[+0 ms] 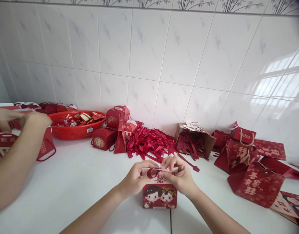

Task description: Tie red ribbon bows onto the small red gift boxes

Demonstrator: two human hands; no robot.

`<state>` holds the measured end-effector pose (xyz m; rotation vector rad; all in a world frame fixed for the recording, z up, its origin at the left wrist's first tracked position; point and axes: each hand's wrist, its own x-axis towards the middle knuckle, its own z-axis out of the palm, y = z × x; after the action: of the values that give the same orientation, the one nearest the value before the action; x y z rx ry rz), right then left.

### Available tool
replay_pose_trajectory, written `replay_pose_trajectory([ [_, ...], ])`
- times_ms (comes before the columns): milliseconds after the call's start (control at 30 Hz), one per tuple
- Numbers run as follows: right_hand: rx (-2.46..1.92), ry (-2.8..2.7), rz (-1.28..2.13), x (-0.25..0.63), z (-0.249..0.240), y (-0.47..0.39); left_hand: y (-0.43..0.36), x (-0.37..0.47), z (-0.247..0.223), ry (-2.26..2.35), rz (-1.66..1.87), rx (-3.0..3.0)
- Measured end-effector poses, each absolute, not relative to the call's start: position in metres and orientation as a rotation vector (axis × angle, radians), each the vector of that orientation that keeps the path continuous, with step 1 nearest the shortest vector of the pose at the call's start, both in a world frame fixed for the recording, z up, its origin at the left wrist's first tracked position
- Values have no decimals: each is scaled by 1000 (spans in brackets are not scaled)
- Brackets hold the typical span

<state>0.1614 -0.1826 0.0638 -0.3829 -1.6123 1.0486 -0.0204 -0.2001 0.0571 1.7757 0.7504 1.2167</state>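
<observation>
A small red and cream paper gift box (160,197), printed with two cartoon figures, stands upright on the white table in front of me. At its top is a dark red ribbon (153,172) bent into a loop. My left hand (136,175) is closed on the loop's left side, thumb and fingers pinching it. From the other side my right hand (176,174) pinches the ribbon near the middle of the box top. The ribbon's ends are hidden behind my fingers.
Behind the box lies a heap of red ribbons (151,143). Left of it are several small red boxes (104,138) and a red basin (73,135) of wrapped sweets. A co-worker's arms (22,152) reach in at far left. An open carton (209,148) and red gift bags (256,183) stand right.
</observation>
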Motion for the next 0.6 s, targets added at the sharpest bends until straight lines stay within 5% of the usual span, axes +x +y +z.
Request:
replay_pose_trajectory([
  [433, -497, -1595, 1429, 169, 66, -165, -196, -15, 59, 846, 1098, 1652],
  [600, -757, -2161, 1132, 201, 83, -152, -190, -16, 48, 971, 1109, 1681],
])
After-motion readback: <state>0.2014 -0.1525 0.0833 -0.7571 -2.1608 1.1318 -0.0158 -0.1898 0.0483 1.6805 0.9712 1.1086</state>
